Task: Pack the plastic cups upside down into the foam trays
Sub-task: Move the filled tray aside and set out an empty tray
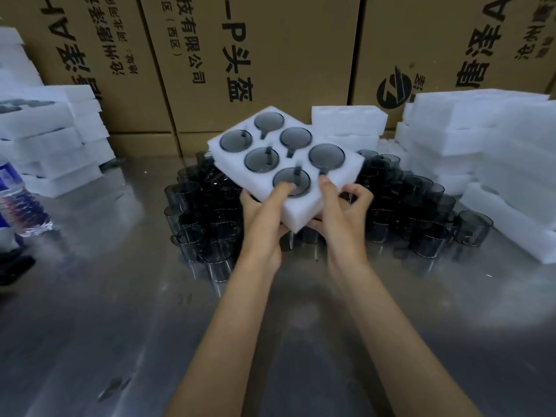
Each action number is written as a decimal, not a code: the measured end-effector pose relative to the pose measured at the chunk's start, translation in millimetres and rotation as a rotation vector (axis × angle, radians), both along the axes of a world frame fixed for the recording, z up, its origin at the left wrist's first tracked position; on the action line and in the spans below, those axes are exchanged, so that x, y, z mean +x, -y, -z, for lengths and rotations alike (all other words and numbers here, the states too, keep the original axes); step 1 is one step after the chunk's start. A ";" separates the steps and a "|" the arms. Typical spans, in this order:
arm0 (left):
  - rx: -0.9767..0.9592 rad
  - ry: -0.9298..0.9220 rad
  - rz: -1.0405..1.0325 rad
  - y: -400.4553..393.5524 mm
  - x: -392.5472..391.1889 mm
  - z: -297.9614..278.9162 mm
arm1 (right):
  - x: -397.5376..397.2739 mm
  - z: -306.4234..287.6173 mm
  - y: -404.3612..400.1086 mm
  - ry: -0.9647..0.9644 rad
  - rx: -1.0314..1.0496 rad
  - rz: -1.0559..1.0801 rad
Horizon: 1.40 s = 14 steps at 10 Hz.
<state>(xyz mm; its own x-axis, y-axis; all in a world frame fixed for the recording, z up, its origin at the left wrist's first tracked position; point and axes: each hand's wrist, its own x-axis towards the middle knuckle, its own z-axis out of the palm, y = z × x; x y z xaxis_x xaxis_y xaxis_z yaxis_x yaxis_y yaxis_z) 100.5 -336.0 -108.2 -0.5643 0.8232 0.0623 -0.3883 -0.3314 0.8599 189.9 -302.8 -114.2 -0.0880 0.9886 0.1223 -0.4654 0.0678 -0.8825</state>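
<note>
I hold a white foam tray (pixel 304 207) tilted up above the steel table, its near corner between both hands. Several dark smoky plastic cups (pixel 261 158) sit upside down in its round pockets, bases and handles showing. My left hand (pixel 261 209) grips the tray's near left edge, thumb on the nearest cup's base. My right hand (pixel 346 206) grips the near right edge, fingers curled over the top. Under and behind the tray lies a big pile of loose cups (pixel 421 212).
Stacks of foam trays stand at the left (pixel 51 139), at the right (pixel 469 139) and behind (pixel 349 118). Cardboard boxes (pixel 270 55) wall off the back. A water bottle (pixel 18 203) stands at the left edge. The steel table (pixel 120 326) spreads in front.
</note>
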 end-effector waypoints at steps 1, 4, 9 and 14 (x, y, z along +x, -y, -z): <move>0.083 0.056 -0.113 -9.8 -31.2 -13.5 | -27.4 -3.9 -4.6 0.138 0.197 -0.018; 0.001 0.201 -0.500 -75.8 -200.0 -60.1 | -71.8 38.8 -51.2 0.967 0.742 0.316; -0.506 0.053 -0.429 -177.4 -396.7 30.4 | -91.2 76.7 -72.4 0.961 0.979 0.472; -0.569 -0.127 -0.016 -189.8 -415.3 11.1 | -95.2 84.4 -76.3 0.998 1.004 0.495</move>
